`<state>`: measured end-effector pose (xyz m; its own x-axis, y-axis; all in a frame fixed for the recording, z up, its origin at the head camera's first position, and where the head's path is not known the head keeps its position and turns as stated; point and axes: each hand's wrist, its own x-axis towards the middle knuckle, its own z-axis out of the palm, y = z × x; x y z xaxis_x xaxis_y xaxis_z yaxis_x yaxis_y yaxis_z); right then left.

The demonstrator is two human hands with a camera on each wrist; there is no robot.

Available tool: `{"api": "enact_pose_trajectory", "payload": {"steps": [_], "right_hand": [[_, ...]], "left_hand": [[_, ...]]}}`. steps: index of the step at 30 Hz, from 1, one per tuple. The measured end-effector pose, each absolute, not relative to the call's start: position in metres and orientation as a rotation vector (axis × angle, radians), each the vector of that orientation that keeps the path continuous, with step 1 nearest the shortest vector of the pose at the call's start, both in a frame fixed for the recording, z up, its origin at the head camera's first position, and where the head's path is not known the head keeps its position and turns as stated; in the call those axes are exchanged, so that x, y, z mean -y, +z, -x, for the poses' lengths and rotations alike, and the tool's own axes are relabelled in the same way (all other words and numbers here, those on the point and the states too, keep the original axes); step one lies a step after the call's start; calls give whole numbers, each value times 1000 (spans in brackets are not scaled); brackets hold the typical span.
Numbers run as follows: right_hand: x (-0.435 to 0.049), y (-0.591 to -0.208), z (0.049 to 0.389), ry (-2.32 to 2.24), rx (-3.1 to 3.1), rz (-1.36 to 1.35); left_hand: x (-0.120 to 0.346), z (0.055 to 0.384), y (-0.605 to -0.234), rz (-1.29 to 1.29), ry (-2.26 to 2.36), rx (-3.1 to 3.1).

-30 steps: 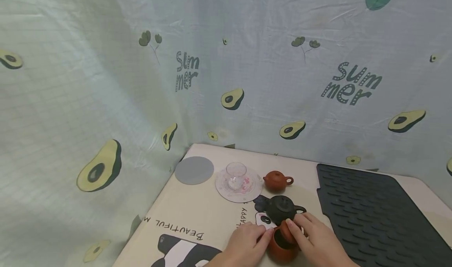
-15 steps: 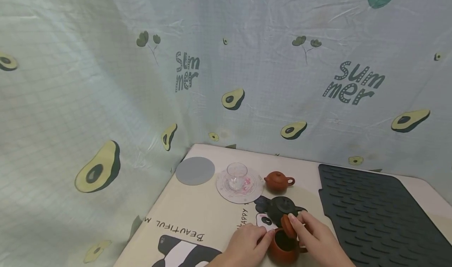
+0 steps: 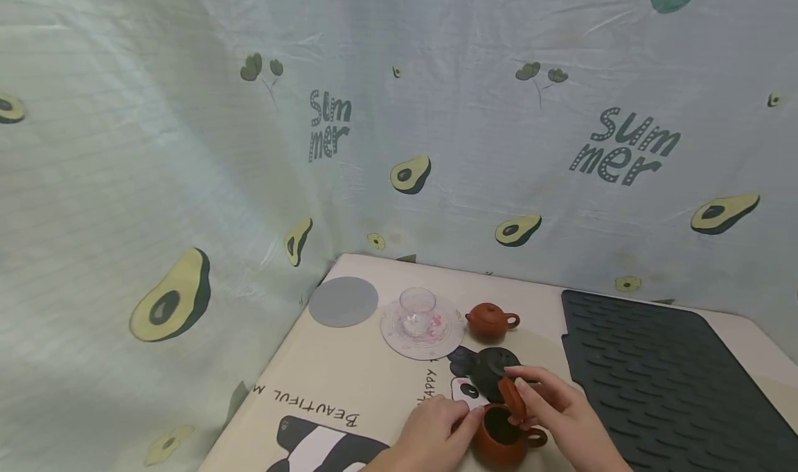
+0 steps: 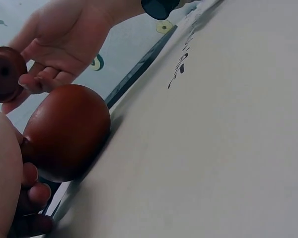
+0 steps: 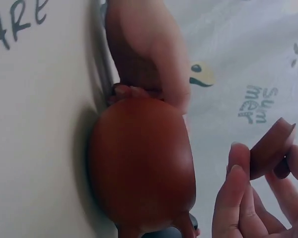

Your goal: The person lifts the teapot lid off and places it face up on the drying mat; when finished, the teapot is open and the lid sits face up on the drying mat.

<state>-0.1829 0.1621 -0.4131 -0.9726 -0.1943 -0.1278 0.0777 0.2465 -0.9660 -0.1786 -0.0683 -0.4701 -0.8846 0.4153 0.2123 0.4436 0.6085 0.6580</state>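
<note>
A reddish-brown clay teapot (image 3: pixel 501 452) stands on the table at the front, its top uncovered and its handle toward the right. My left hand (image 3: pixel 432 432) holds it at the spout side; the left wrist view shows the spout between thumb and curled fingers. Above the opening, my right hand (image 3: pixel 566 415) pinches the teapot's lid (image 3: pixel 512 401), tilted nearly on edge. From the right wrist view, the lid (image 5: pixel 270 152) sits between thumb and fingertips, apart from the pot body (image 5: pixel 141 161). Just behind is a black teapot (image 3: pixel 491 368), partly hidden by the right hand.
A smaller reddish-brown teapot (image 3: pixel 488 323) stands farther back. Left of it, a clear glass cup (image 3: pixel 416 311) rests on a round patterned mat (image 3: pixel 399 344), with a grey disc (image 3: pixel 343 301) beyond. A ridged black mat (image 3: pixel 673 375) covers the right side. Printed curtains hang behind the table.
My right hand has raised the lid off the pot's mouth and tipped it more upright, uncovering the opening and handle. The left hand has stayed at the spout.
</note>
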Motion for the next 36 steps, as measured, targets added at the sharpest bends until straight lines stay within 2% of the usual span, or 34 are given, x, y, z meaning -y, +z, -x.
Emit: {"api": "enact_pose_trajectory", "payload": {"steps": [16, 36], "right_hand": [[-174, -428, 181, -1977, -2041, 38], [-191, -430, 194, -2221, -1591, 377]], "left_hand": [[64, 177, -475, 733, -1193, 2786], [65, 187, -477, 774, -1033, 2567]]}}
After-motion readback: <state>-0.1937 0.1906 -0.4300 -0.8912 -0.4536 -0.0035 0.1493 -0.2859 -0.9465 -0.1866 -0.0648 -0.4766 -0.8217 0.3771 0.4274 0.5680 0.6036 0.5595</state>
